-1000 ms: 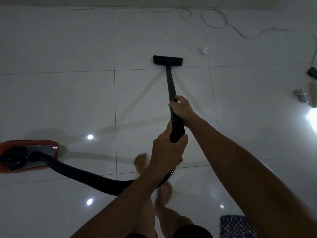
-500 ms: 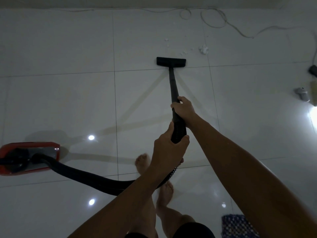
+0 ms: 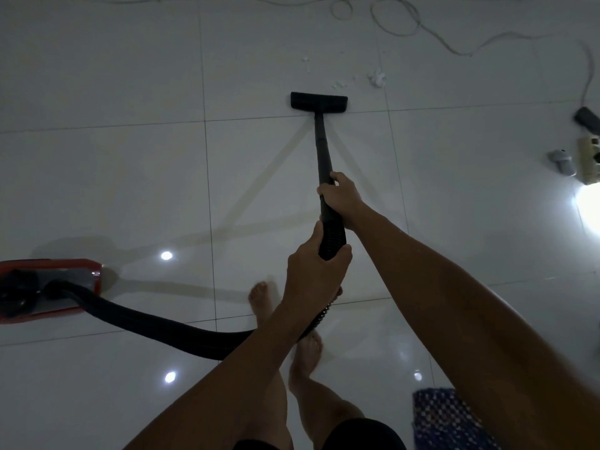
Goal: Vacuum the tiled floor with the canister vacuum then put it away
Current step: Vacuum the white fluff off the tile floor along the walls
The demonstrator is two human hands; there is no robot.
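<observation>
A black vacuum wand (image 3: 322, 144) slopes away from me to its flat floor nozzle (image 3: 318, 101), which lies on the white tiled floor (image 3: 130, 177). My right hand (image 3: 341, 201) grips the wand midway. My left hand (image 3: 314, 271) grips the ribbed handle end just below it. A black hose (image 3: 156, 323) curves from the handle to the red canister vacuum (image 3: 48, 287) at the left edge. White scraps of debris (image 3: 376, 78) lie just beyond the nozzle, to its right.
A thin cable (image 3: 402, 24) loops along the far wall. At the right edge lie a power strip (image 3: 588, 164), a grey plug (image 3: 561, 161) and a dark adapter (image 3: 587, 119). A blue patterned mat (image 3: 444, 420) is at the lower right. My bare feet (image 3: 259, 300) stand below the hands.
The nozzle has slid a little forward towards the white debris, and both hands have moved with the wand. The canister stays in place.
</observation>
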